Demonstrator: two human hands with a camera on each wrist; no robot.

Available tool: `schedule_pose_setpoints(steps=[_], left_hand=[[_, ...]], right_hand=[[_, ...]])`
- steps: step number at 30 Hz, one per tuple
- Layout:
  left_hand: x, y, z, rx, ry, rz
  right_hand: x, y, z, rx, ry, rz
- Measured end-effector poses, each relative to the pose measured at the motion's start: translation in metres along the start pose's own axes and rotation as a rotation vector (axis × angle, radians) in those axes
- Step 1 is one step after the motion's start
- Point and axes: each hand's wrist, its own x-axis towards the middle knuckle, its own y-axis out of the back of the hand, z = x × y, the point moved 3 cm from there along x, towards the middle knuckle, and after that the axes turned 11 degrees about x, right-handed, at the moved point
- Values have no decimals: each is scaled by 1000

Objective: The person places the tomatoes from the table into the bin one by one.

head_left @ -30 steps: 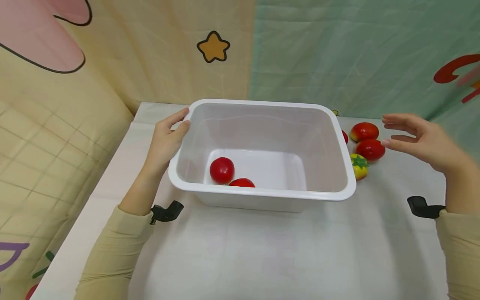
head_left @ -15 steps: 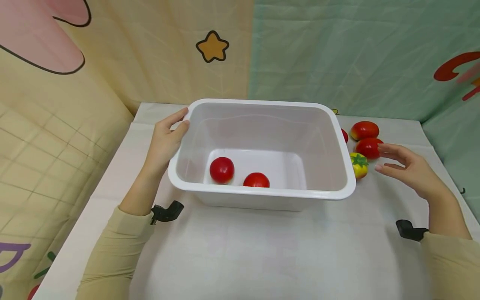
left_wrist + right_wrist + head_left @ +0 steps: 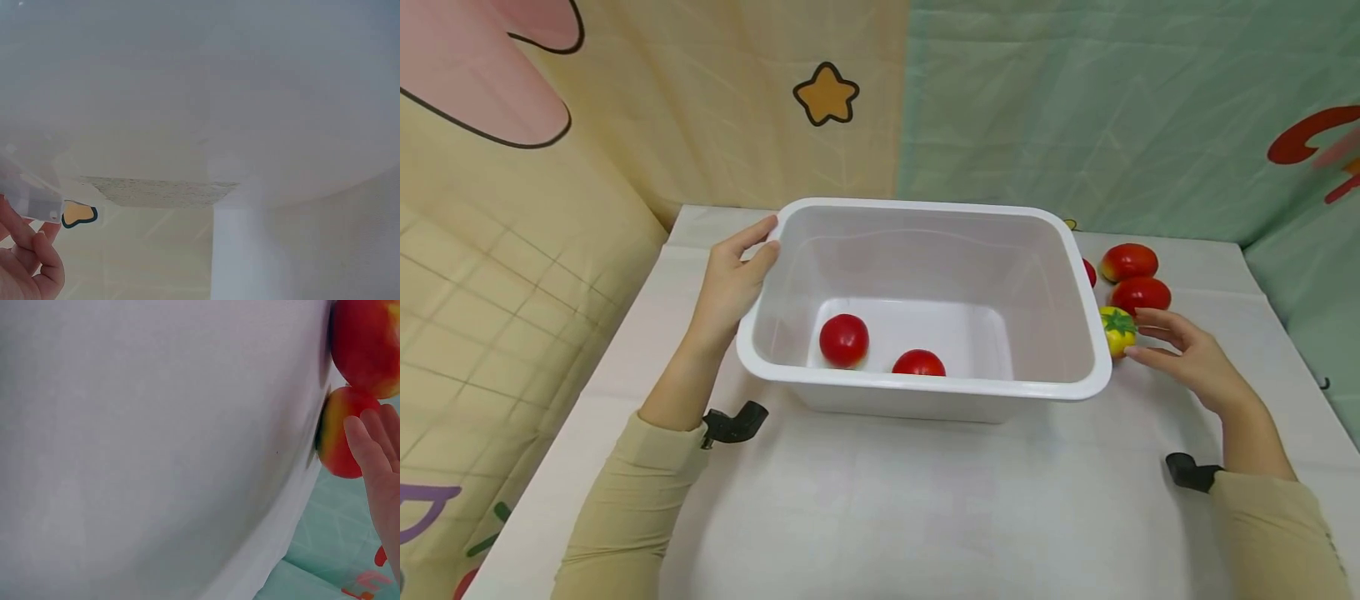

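1. Fingers of the left hand (image 3: 730,279) are bent and pinch the side edge of a big white tub (image 3: 925,250).
2. Fingers of the right hand (image 3: 1183,358) are spread apart from the thumb, with a wide gap between. They are right by a yellow fruit (image 3: 1117,332) with a green leafy top, but I cannot tell if they touch it.
3. That yellow fruit sits on the white table (image 3: 880,500), just beside the right end of the tub, which hides a bit of it.
4. Two red fruits lie behind it, close together: one far red fruit (image 3: 1130,262) and one near red fruit (image 3: 1141,294).
5. Part of another red fruit (image 3: 1090,272) peeks out by the tub's right side.
6. Inside the tub are a round tomato (image 3: 844,340) and a second tomato (image 3: 919,363), half hidden by the front wall.
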Motion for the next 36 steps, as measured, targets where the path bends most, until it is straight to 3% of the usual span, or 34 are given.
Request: schedule_pose_setpoints(steps=[14, 20, 31, 36], left_hand=[[0, -2, 3, 5, -15, 6], [-1, -3, 2, 0, -9, 4], [-1, -3, 2, 3, -11, 5], [-1, -3, 1, 8, -10, 6]], right_hand=[[11, -10, 3, 20, -16, -12], [14, -13, -2, -8, 11, -14], [22, -19, -7, 32, 58, -3], [25, -18, -11, 25, 47, -3]])
